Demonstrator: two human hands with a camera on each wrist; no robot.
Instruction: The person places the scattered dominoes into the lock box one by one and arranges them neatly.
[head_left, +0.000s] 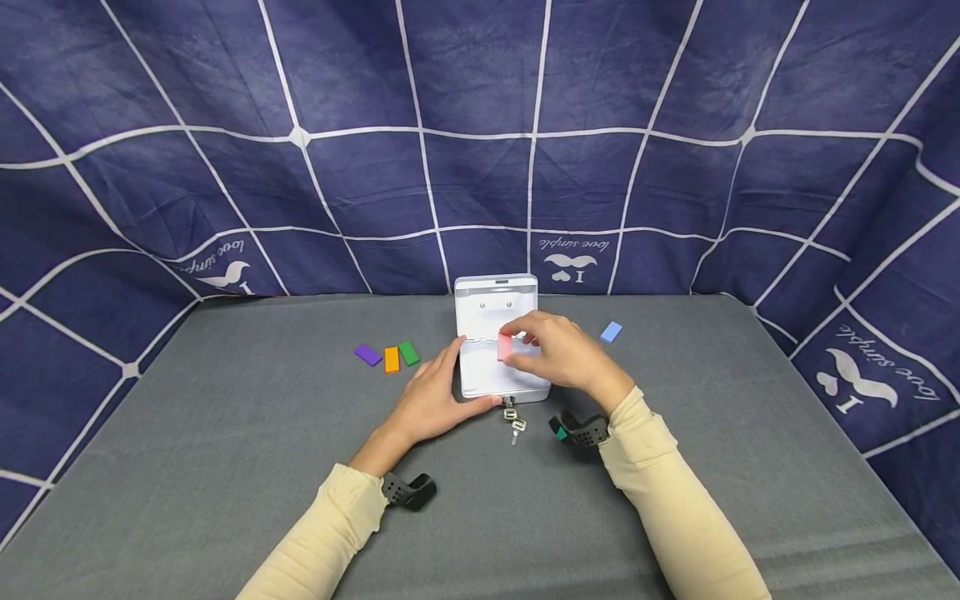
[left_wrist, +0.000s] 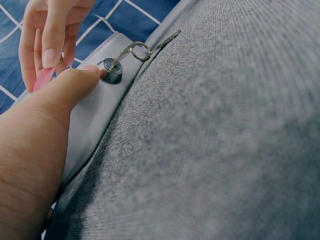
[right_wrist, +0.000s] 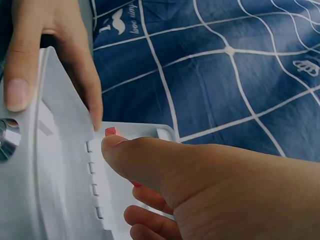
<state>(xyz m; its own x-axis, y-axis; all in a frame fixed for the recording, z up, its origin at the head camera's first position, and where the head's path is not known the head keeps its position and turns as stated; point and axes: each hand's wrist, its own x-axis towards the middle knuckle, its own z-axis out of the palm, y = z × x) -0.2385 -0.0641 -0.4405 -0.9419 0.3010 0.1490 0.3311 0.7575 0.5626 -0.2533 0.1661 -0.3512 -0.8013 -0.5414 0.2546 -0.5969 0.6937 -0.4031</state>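
Note:
A small white metal cash box (head_left: pixel 480 379) stands on the table with its lid (head_left: pixel 480 315) raised at the back. My left hand (head_left: pixel 431 404) grips the box at its left side, the thumb at the front near the lock (left_wrist: pixel 112 72) and the fingers along the side wall. Over the inside of the box, my right hand (head_left: pixel 566 354) pinches a pink rectangular block (head_left: pixel 505 347) between thumb and fingers. Keys on a ring (head_left: pixel 517 426) hang from the front lock down to the table. In the right wrist view, the thumb partly hides the pink block (right_wrist: pixel 111 131).
Left of the box lie a purple block (head_left: pixel 368 354), an orange block (head_left: pixel 392 359) and a green block (head_left: pixel 408 352). A light blue block (head_left: pixel 611 332) lies to the right. Grey cloth (head_left: pixel 225 433) covers the table; a blue checked curtain (head_left: pixel 480 183) hangs behind.

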